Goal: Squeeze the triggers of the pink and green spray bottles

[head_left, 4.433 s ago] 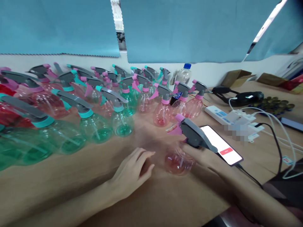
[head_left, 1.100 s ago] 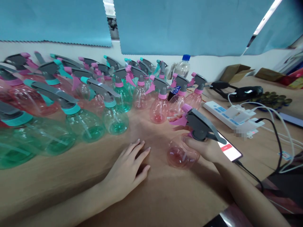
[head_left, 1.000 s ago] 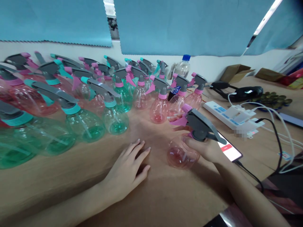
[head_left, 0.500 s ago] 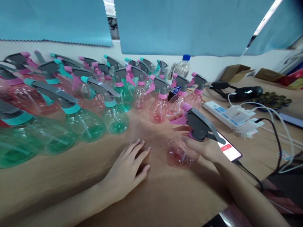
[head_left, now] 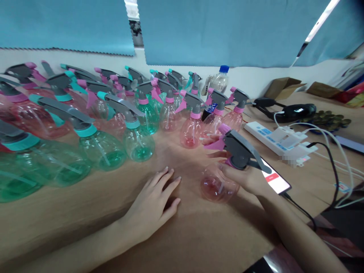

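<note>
My right hand (head_left: 239, 172) is wrapped round the neck of a pink spray bottle (head_left: 217, 187) with a grey and pink trigger head. This bottle stands upright on the wooden table (head_left: 182, 242). Some of that hand's fingers are hidden behind the trigger. My left hand (head_left: 157, 195) rests on the tabletop with its fingers spread, holding nothing. Ahead of it is a green spray bottle (head_left: 139, 146) with a turquoise collar. Another pink spray bottle (head_left: 192, 131) stands just beyond my right hand's fingertips.
Several green and pink spray bottles (head_left: 104, 149) crowd the left and back. A clear bottle with a blue cap (head_left: 220, 81) is near the wall. On the right lie a white power strip (head_left: 264, 134), a lit phone (head_left: 277, 182), cables and a black device (head_left: 298, 112).
</note>
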### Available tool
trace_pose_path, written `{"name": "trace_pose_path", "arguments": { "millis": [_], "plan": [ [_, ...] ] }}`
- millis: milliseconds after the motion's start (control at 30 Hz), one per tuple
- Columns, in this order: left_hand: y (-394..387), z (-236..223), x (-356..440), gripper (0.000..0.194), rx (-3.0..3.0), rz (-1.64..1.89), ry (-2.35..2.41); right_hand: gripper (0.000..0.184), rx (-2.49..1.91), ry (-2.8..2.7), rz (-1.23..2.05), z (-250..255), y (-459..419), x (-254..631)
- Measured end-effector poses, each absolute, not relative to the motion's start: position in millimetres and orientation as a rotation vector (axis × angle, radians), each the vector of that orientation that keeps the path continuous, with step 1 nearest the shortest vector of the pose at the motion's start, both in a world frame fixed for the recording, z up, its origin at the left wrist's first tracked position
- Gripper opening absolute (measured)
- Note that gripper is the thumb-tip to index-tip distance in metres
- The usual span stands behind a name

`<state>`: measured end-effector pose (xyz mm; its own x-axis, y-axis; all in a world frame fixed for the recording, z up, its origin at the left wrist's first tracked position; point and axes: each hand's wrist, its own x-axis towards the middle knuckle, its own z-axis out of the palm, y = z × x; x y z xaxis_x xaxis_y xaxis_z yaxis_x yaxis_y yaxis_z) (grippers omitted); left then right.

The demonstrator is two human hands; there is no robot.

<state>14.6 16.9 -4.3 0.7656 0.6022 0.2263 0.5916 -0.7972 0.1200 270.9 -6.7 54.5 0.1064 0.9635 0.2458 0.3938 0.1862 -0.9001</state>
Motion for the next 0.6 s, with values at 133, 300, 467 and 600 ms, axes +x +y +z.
{"name": "trace_pose_path", "arguments": {
  "millis": [133, 300, 467, 600],
  "plan": [
    [16.6, -4.4, 14.7, 0.042, 2.905, 0.411, 0.989, 0.059, -1.378, -1.482, 0.725, 54.3, -5.8, 271.9],
    [16.1, -4.4, 14.3, 0.042, 2.915, 0.408, 0.983, 0.052, -1.422, -1.465, 0.745, 56.7, -6.8, 270.9],
    [16.1, -3.5, 14.4, 0.042, 2.900, 0.420, 0.983, 0.054, -1.467, -1.442, 0.744, 56.1, -7.6, 272.0],
    [16.2, -2.7, 14.8, 0.041, 2.889, 0.420, 0.988, 0.050, -1.452, -1.462, 0.797, 52.6, -8.2, 271.8]
  ]
}}
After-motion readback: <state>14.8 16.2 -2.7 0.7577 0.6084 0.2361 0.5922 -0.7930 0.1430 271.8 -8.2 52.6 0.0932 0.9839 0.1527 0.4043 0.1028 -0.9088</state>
